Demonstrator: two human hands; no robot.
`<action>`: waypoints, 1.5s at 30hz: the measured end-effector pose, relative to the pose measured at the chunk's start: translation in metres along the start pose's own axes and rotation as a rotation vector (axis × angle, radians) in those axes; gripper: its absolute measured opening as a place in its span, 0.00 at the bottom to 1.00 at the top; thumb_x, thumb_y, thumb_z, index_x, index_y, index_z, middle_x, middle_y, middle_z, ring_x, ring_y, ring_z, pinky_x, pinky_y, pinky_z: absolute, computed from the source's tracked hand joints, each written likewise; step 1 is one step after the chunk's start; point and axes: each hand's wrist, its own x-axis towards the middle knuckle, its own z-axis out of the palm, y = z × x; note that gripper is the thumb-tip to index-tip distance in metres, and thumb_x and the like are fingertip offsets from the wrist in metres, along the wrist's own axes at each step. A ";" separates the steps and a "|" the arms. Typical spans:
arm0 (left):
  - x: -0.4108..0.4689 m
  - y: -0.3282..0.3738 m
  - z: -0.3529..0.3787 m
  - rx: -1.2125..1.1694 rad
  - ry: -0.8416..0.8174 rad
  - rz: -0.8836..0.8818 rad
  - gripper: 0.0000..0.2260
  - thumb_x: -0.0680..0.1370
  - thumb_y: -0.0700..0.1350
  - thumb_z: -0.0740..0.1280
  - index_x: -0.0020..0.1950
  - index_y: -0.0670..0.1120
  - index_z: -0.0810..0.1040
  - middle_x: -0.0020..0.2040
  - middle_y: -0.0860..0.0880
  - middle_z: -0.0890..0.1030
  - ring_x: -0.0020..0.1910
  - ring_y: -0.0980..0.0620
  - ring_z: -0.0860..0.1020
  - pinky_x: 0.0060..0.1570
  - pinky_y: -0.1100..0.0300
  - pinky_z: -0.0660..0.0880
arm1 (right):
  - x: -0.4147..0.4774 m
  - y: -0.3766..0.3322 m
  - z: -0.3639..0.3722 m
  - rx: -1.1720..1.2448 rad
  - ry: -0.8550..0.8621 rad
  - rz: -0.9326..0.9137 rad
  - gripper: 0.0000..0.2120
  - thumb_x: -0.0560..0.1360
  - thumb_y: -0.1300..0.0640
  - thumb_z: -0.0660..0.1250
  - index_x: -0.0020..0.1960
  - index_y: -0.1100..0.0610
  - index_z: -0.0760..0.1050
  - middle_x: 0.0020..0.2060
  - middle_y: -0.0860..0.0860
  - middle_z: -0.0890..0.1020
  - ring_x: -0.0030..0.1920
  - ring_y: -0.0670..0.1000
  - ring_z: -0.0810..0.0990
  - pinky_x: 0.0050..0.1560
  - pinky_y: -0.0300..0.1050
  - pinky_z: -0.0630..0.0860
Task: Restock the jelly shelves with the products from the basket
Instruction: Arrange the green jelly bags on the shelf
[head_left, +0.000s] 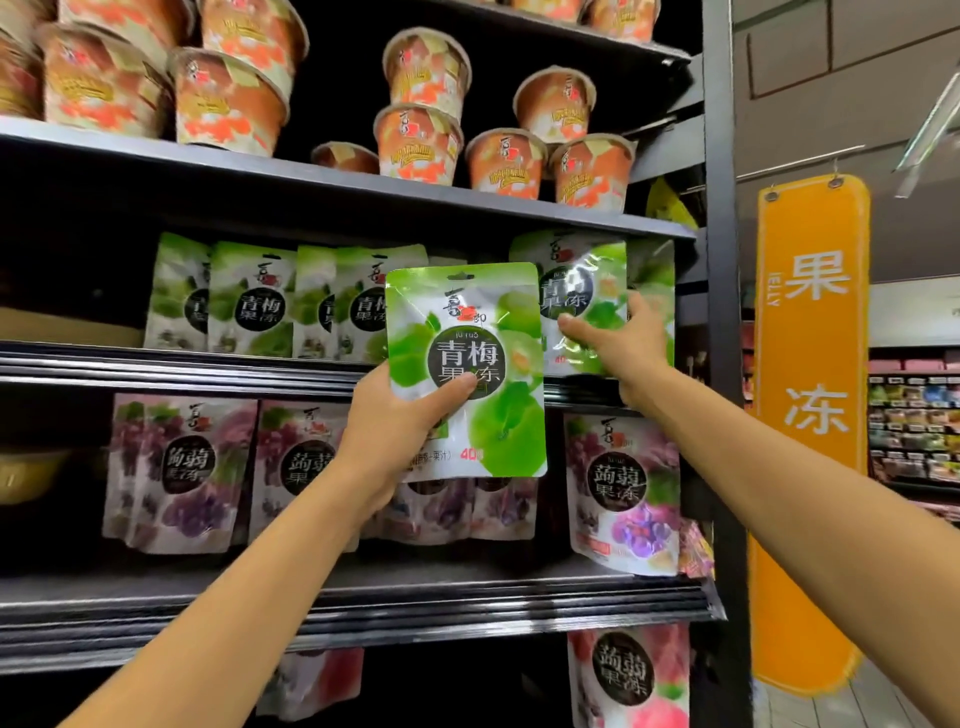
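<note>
My left hand (400, 431) grips a green plum jelly pouch (467, 332) by its lower left side, thumb across its front, and holds it upright in front of the middle shelf. My right hand (623, 348) holds a second green pouch (582, 280) at the right end of that shelf (182, 358), thumb on its front and fingers behind. Several matching green pouches (254, 301) stand in a row to the left. The basket is out of view.
Orange jelly cups (415, 140) are stacked on the shelf above. Purple grape jelly pouches (182, 467) fill the shelf below, and pink ones (628, 680) hang lower. A dark upright post (722, 312) bounds the shelves on the right, beside an orange hanging sign (810, 415).
</note>
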 end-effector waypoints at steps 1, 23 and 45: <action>0.001 0.000 0.001 -0.009 0.000 -0.001 0.11 0.72 0.43 0.75 0.54 0.46 0.82 0.48 0.51 0.86 0.46 0.52 0.85 0.39 0.66 0.79 | -0.001 0.002 0.000 -0.030 -0.014 -0.003 0.47 0.66 0.46 0.79 0.77 0.56 0.60 0.74 0.54 0.67 0.73 0.56 0.66 0.73 0.56 0.65; 0.004 -0.001 0.001 0.025 -0.014 -0.005 0.11 0.71 0.46 0.76 0.52 0.50 0.82 0.47 0.53 0.86 0.46 0.54 0.85 0.43 0.62 0.79 | -0.009 0.006 -0.028 -0.500 0.032 -0.082 0.37 0.65 0.44 0.79 0.67 0.61 0.73 0.53 0.56 0.82 0.55 0.56 0.80 0.57 0.54 0.77; 0.008 0.008 0.015 0.068 -0.039 0.007 0.11 0.71 0.46 0.76 0.51 0.50 0.82 0.46 0.53 0.86 0.45 0.54 0.85 0.40 0.65 0.79 | -0.021 0.005 -0.040 -0.577 0.166 -0.052 0.13 0.73 0.50 0.74 0.56 0.50 0.77 0.47 0.49 0.85 0.53 0.53 0.81 0.53 0.49 0.75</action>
